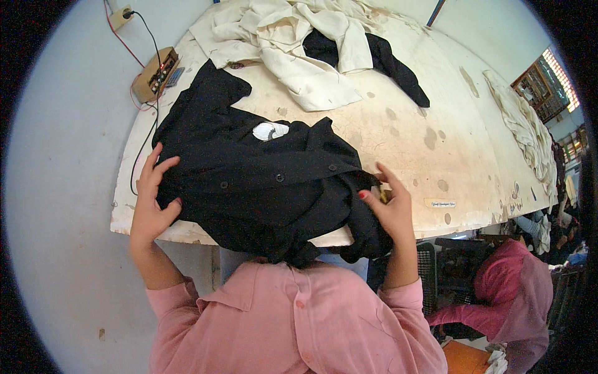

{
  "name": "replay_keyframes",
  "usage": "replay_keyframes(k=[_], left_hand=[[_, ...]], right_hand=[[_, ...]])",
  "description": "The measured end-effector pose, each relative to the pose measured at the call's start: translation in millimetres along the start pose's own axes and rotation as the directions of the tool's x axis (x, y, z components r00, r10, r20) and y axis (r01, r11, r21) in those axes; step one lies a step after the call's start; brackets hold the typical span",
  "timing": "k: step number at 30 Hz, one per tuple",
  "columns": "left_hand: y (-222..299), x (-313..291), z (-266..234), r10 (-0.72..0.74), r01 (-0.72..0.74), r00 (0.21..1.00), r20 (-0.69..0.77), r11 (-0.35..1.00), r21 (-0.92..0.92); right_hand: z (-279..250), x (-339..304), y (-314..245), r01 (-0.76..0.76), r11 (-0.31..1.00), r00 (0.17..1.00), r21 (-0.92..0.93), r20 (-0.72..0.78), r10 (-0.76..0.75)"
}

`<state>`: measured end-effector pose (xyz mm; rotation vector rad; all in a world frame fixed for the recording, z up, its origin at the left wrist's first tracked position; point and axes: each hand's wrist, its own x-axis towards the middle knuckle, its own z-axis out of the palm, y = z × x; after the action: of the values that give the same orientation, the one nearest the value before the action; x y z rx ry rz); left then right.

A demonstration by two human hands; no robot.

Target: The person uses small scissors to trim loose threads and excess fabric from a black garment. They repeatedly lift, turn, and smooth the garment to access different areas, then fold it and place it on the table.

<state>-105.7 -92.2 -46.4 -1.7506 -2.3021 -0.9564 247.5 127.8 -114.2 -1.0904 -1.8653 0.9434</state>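
Note:
A black buttoned shirt [249, 162] lies rumpled across the near left of the table, its button placket running crosswise and part of it hanging over the front edge. A white patch [270, 131] shows on its far side. My left hand [153, 196] rests at the shirt's left edge, fingers spread, thumb and fingertips touching the cloth. At the right end, beside a bunched black part, is my right hand [393, 206], with thumb and forefinger curved apart. A small yellow thing [384, 196] shows inside its fingers; its kind is hard to make out.
Cream garments [280, 43] are heaped at the far side of the stained table [423, 156], with another black garment [398, 68] partly beneath. A brown box with wires [156, 75] stands by the left wall. More cream cloth [520, 124] lies far right. A person in pink [511, 293] bends over at right.

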Motion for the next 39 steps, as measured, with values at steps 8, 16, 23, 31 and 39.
replay_keyframes(k=[8, 16, 23, 31, 39], left_hand=[[120, 93, 55, 0.056, -0.043, 0.998, 0.013, 0.889, -0.455], [107, 99, 128, 0.040, 0.037, 0.904, 0.426, 0.985, -0.170], [99, 79, 110, 0.099, -0.040, 0.943, 0.318, 0.981, -0.189], [0, 19, 37, -0.166, 0.155, 0.946, 0.277, 0.986, 0.064], [85, 26, 78, -0.093, -0.063, 0.972, -0.215, 0.781, -0.621]], right_hand=[[13, 74, -30, 0.204, 0.978, 0.979, -0.041, 0.008, -0.203], [42, 112, -18, 0.008, 0.986, 0.992, 0.164, 0.121, -0.029], [-17, 117, -6, 0.081, 0.491, 0.929, 0.867, -0.244, 0.278], [-13, 56, 4, -0.004, 0.981, 1.000, 0.196, -0.006, 0.005], [71, -2, -48, 0.069, 0.830, 0.945, 0.554, 0.229, -0.231]])
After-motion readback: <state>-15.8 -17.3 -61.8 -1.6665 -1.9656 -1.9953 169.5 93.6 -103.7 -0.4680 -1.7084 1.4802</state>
